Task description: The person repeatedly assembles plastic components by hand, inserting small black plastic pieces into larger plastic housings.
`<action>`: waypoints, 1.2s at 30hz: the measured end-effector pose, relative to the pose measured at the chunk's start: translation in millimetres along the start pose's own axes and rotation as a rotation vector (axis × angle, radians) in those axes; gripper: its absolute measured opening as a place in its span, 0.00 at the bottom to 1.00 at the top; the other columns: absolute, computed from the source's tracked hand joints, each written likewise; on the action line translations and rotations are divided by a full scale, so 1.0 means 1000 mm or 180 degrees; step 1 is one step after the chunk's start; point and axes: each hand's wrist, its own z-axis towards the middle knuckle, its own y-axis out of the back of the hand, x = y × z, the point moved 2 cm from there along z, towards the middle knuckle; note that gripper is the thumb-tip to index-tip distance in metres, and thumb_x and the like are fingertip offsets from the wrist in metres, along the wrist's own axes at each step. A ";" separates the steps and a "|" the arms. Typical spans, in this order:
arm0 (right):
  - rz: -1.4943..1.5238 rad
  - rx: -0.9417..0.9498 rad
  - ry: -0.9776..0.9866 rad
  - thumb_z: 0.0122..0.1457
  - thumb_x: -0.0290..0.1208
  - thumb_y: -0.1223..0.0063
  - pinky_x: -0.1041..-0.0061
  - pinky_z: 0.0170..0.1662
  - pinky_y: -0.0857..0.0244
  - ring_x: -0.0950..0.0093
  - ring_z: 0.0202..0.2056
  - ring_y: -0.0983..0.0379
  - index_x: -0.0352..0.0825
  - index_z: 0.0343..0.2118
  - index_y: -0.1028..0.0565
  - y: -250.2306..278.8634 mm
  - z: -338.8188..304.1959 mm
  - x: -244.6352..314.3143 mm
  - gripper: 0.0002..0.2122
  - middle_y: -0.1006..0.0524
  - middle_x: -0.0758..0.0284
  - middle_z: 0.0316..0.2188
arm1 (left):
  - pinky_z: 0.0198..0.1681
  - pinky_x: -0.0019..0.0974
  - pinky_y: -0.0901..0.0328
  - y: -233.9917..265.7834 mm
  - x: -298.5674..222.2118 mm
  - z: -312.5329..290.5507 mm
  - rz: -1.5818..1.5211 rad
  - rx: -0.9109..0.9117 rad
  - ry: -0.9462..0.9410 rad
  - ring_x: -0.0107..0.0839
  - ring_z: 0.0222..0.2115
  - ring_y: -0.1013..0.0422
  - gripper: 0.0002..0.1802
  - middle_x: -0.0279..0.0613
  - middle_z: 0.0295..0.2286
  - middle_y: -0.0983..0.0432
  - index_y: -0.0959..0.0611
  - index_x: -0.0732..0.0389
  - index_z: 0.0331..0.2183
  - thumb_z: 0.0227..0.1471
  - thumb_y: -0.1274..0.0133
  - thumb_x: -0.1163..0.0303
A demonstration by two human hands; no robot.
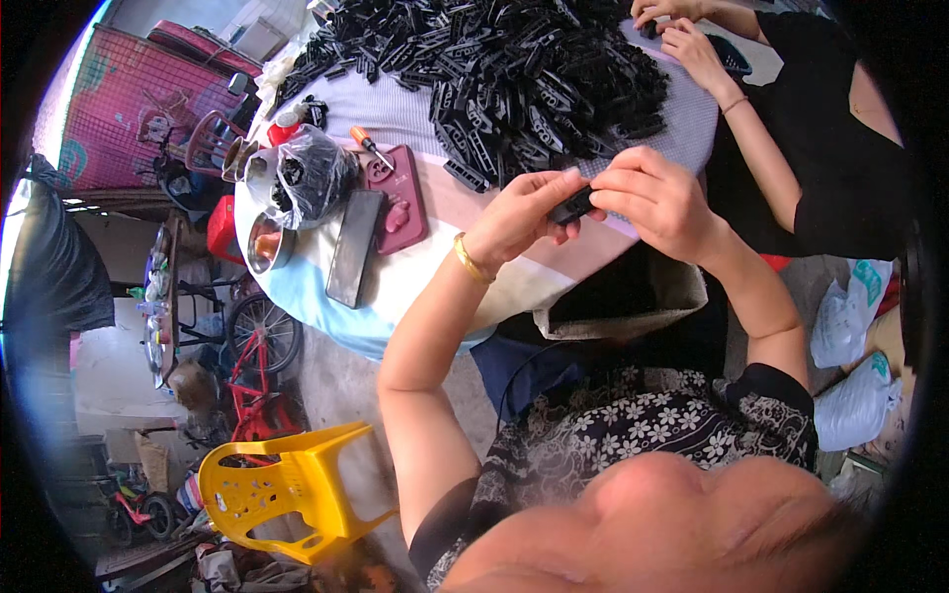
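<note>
My left hand (522, 212) and my right hand (657, 198) meet over the near edge of a round table (415, 272), both pinching one small black plastic part (573, 206) between the fingertips. A gold bangle sits on my left wrist. Just beyond my hands lies a big heap of several similar black plastic parts (524, 69) on the cloth-covered tabletop.
On the table's left: a dark phone (353, 247), a maroon phone case (395, 198), an orange-handled screwdriver (372, 145), a plastic bag of parts (311, 173), a small metal bowl (267, 242). Another person's hands (682, 35) work at the far right. A yellow plastic chair (287, 489) and red bicycle (259, 381) stand lower left.
</note>
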 end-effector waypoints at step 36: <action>0.0001 0.0018 -0.2463 0.52 0.28 0.47 0.76 0.32 0.34 0.70 0.27 0.26 0.33 0.34 0.24 0.022 -0.069 -0.109 0.08 0.23 0.62 0.29 | 0.38 0.43 0.35 0.035 -0.015 -0.008 0.5950 -0.2841 -0.0719 0.47 0.37 0.32 0.19 0.50 0.34 0.30 0.26 0.63 0.36 0.42 0.44 0.63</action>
